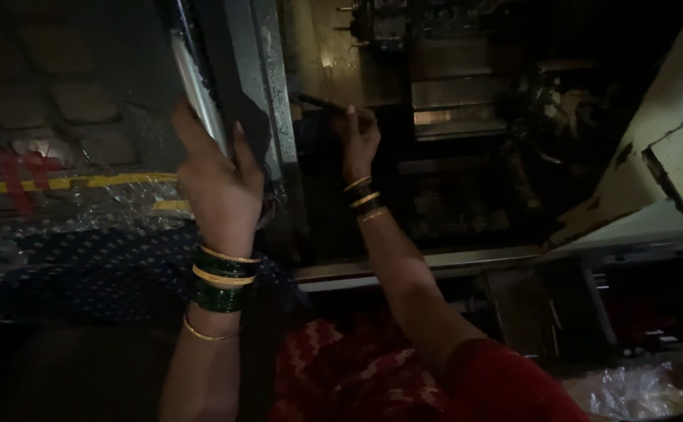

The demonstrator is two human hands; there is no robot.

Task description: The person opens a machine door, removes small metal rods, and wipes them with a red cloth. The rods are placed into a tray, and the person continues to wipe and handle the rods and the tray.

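Gripping the machine's sliding door handle [201,98] at ten o'clock, the left hand [220,184] is closed; a thin dark tool [318,102] is pinched by the right hand [359,137] at twelve o'clock inside the enclosure. Fingers could be trapped if the door were slid.

L hand [220,184] on door handle [198,94]; R hand [359,137] inside machine [435,94], prob.

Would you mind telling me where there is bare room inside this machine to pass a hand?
The dark gap between the right hand and the grey ledge looks open. Left, it is crowded: the left hand grips the door handle.
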